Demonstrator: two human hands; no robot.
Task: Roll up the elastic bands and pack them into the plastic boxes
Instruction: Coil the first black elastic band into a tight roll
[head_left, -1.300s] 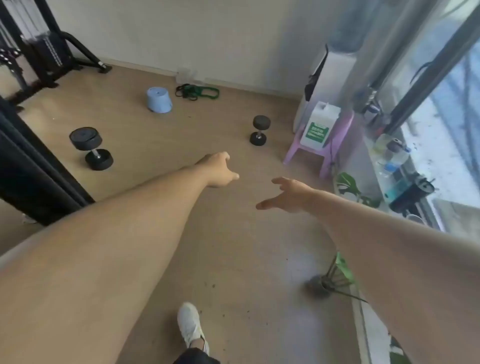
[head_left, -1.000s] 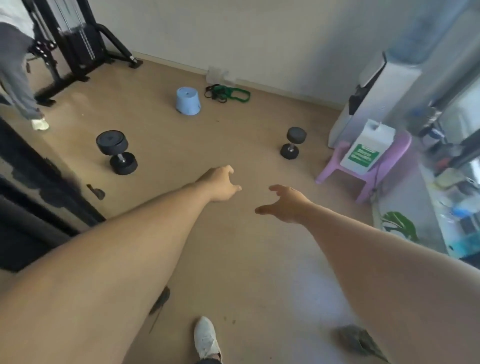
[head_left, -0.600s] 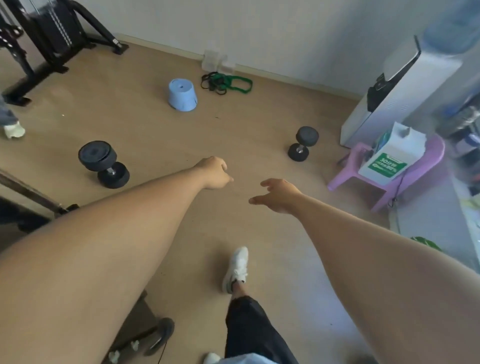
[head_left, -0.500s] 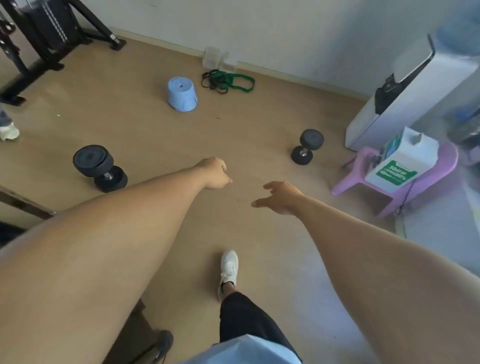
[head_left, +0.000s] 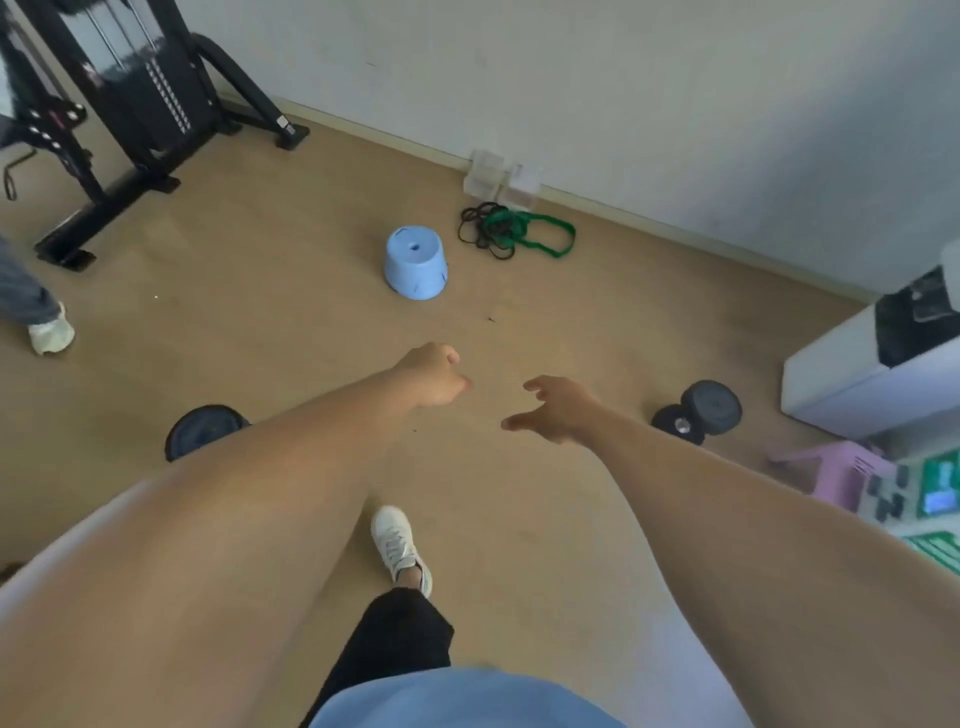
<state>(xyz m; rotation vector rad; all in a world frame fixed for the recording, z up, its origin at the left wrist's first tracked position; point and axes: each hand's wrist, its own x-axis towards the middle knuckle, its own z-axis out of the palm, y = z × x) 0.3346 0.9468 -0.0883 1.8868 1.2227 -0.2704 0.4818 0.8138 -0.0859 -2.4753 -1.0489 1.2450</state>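
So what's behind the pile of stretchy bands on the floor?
Behind the elastic bands, by the wall, stand two clear plastic boxes. What is inside them cannot be made out.

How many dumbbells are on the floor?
2. One dumbbell lies on the right, near the white machine. The other dumbbell is on the left, partly hidden behind the person's left arm. More may be hidden.

The left dumbbell (head_left: 205, 430) is largely hidden behind the left forearm. The gym machine (head_left: 111, 83) is cut off by the top and left edges. A second person's leg (head_left: 26, 296) is cut off at the left edge. The pink stool (head_left: 841, 475) and green-labelled container (head_left: 940, 493) at the right edge are blurred and blocky. The contents of the plastic boxes (head_left: 501, 176) cannot be determined.
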